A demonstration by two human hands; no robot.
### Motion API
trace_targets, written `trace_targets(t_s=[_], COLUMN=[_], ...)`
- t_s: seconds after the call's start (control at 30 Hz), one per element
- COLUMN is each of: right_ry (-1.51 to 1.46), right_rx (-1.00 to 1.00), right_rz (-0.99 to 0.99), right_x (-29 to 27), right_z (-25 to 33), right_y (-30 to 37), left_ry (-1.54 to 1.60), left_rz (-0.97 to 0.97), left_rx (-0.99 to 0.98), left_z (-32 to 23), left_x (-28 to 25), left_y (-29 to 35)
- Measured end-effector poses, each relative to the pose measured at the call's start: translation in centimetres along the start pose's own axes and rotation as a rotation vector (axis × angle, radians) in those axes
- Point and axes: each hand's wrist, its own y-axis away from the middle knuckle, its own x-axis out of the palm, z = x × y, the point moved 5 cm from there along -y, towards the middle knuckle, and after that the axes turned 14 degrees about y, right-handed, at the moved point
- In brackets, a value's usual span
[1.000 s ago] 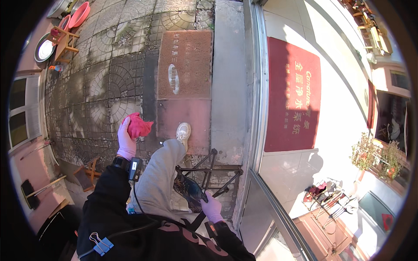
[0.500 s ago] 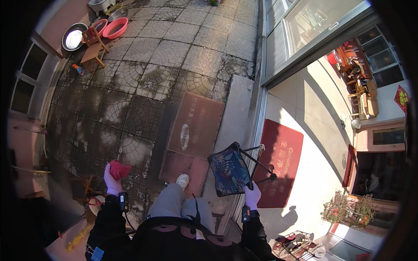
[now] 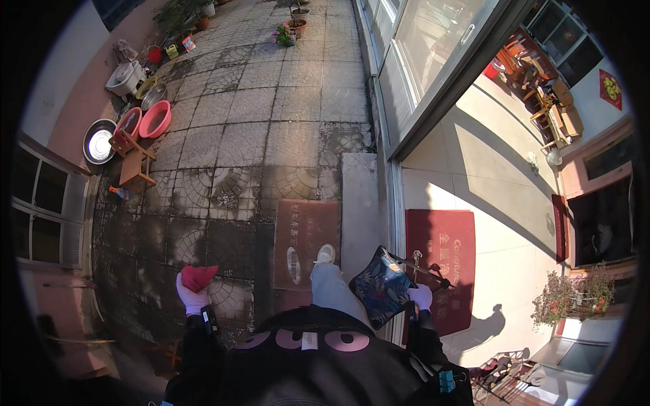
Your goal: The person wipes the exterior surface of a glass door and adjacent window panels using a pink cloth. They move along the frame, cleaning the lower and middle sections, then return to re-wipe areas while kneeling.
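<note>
Here, clasping a crumpled red cloth [image 3: 198, 277] in the lilac-gloved left hand [image 3: 191, 295], out above the dark, patterned paving [image 3: 298, 111]. Gripping, in the likewise gloved right hand [image 3: 420, 296], a folding stool [image 3: 383, 287] by the right-hand edge of its dark, leaf-printed fabric seat. Holding it tilted, just right of the grey trousers [image 3: 340, 294], with thin dark legs jutting rightward across the view of a red mat [image 3: 443, 264]. Cannot make out every fingertip on that edge. Wearing a black top [image 3: 311, 365], and showing one pale shoe [image 3: 326, 254] at the right part of a brown doormat [image 3: 305, 233]; cannot tell whether resting on it or just above. Farther off, near the left wall, a small wooden chair [image 3: 137, 166], close beside a pink basin [image 3: 156, 120] and a round metal basin [image 3: 100, 142]. At the far end of the yard, pink potted flowers [image 3: 284, 33].
</note>
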Motion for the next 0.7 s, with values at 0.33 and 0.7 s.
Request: trace_targets(t_s=[0.33,0.7], right_ry=[-0.222,-0.458], right_rx=[-0.079,-0.048], right_rz=[0.356,0.574], right_x=[2.6,-3.4], right_z=[0.7,15.5], right_y=[-6.9,-15.9], left_ry=[0.014,-0.063], left_rz=[-0.151,-0.145], left_rx=[0.017,-0.178], left_z=[4.9,15.5], left_x=[15.5,28.6], left_y=[-10.9,-34.5])
